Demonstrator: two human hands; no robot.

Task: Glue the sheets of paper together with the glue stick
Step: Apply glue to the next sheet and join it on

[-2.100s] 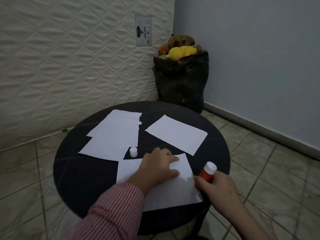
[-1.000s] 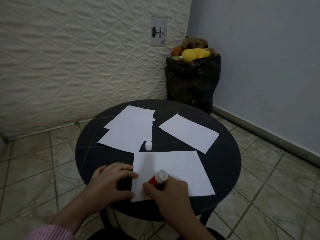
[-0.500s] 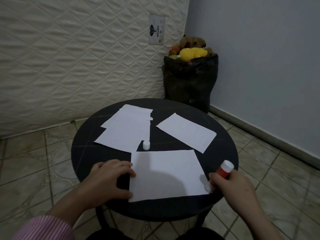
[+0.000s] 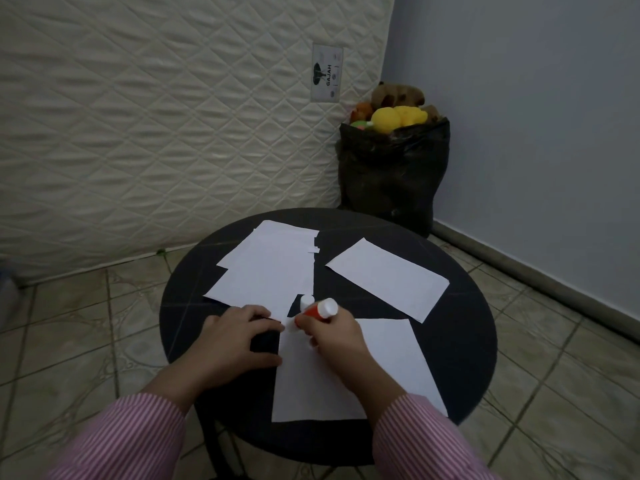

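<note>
Glue stick (image 4: 317,310), half a second ago off the near sheet's right corner, now pressed at its far-left corner, gripped in right hand (image 4: 334,336). Left hand (image 4: 239,341) flat, fingers spread, pinning near sheet (image 4: 349,375) on table (image 4: 460,358). Probably gluing edges; joining not yet begun.

A home room: quilted mattress (image 4: 156,126) against the wall, bag of plush toys (image 4: 393,168), tiled floor (image 4: 554,341)

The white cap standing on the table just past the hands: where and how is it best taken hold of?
Probably pinch the white cap by its round side wall, coming from above with thumb and finger. It stands upright on the table, short and cylindrical, with the glue stick in the right hand close beside it, so a side approach looks crowded.
</note>
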